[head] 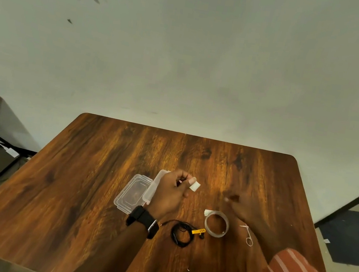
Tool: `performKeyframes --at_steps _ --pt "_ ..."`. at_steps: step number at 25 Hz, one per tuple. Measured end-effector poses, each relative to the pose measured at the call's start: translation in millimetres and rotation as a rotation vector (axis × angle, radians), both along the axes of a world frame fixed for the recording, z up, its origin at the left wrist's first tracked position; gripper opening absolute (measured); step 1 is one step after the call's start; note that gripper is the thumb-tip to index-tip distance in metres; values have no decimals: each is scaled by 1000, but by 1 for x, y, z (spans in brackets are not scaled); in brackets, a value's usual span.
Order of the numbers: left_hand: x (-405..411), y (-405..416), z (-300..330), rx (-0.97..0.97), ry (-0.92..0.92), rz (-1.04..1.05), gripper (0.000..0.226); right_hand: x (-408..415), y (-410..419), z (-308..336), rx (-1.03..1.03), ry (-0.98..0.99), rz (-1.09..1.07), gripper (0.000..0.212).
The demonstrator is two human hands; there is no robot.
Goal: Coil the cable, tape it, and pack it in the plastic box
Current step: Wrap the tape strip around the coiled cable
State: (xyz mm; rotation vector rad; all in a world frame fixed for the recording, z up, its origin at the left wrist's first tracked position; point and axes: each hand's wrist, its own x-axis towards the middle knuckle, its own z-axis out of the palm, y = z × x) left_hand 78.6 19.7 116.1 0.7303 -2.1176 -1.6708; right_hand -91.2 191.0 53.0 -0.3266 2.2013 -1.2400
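Observation:
A black cable lies coiled on the wooden table, with a yellow clip at its right side. Just right of it sits a roll of clear tape. My left hand is raised above the table and pinches a small white piece of tape between thumb and fingertips. My right hand is blurred, fingers spread, hovering just beyond the tape roll and holding nothing. The clear plastic box lies open left of my left hand, its lid partly hidden behind that hand.
Small scissors lie right of the tape roll, partly under my right forearm. A wall rises just behind the table's far edge. A dark table frame stands at the left, and a dark mat lies on the floor at the right.

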Motion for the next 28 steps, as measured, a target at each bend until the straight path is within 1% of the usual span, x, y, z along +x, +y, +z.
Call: performKeyframes --at_steps 1,2,3,5,6,8,9,11,13,15,17,18,19,20,22,23,24,26,28 --pt "-1 1 -1 47 25 0 17 17 -7 13 -175 -162 -18 22" --pt "-2 2 -1 98 52 -1 17 36 -15 23 -410 -321 0 27" --pt "-3 3 -2 145 74 -2 16 54 -18 34 -536 -406 48 32" --pt "-5 7 -5 217 108 -9 13 78 -25 45 -643 -403 97 37" --pt "-6 10 -7 244 119 -7 14 84 -27 46 -663 -363 84 33" --pt "-6 13 -12 264 109 6 16 93 -30 46 -632 -309 -5 14" --pt "-7 14 -15 255 96 7 15 96 -30 48 -609 -334 -67 7" --pt "-6 17 -24 238 59 -24 11 97 -24 41 -600 -472 -160 5" --pt "-5 21 -37 233 15 -54 11 99 -15 31 -583 -592 -185 5" --pt "-4 23 -49 244 -28 -80 14 101 -8 19 -543 -641 -218 7" --pt "-4 22 -59 258 -72 -126 18 102 -4 11 -514 -628 -290 7" --pt "-4 18 -66 208 -106 -131 20 102 -2 6 -505 -612 -339 6" --pt "-5 14 -76 83 -138 -125 20 103 1 1 -494 -593 -405 5" --pt "-5 8 -88 -95 -180 -140 18 103 6 -4 -478 -578 -482 2" --pt "-3 0 -111 -411 -316 -297 13 108 20 -18 -444 -588 -616 2" --pt "-1 -2 -121 -533 -418 -409 18 113 27 -26 -424 -601 -650 6" --pt "0 -2 -132 -647 -524 -506 27 120 34 -33 -395 -615 -664 10" --pt "0 -2 -148 -831 -668 -613 42 135 43 -44 -336 -624 -672 15" --pt "-2 -2 -156 -903 -712 -634 45 143 48 -51 -299 -605 -688 17"
